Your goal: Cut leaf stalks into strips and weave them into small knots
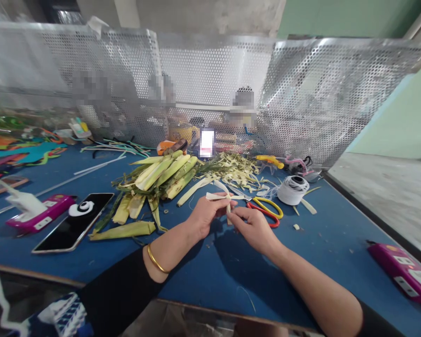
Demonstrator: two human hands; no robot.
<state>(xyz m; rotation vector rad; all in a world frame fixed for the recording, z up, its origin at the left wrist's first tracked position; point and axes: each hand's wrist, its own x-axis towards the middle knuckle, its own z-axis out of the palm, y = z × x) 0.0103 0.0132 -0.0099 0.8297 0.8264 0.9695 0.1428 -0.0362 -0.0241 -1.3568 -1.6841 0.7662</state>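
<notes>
Between my two hands is a small piece made of pale corn husk strips (216,196), with ends sticking out to several sides from a knot-like middle. My left hand (204,216) pinches it from the left, thumb on top. From the right, my right hand (251,228) grips the strip that hangs down from the middle. Just beyond the right hand lie scissors (268,207) with one red and one yellow handle. A spool of white string (293,190) stands to their right. Corn husks (164,174) are heaped to the left, beyond my left hand.
Husk scraps (235,171) lie at the back near a lit phone screen (206,142). On the left are a dark phone (75,222) and a magenta power strip (44,213); another power strip (405,271) is at right. A perforated metal screen (214,70) borders the blue table (323,238).
</notes>
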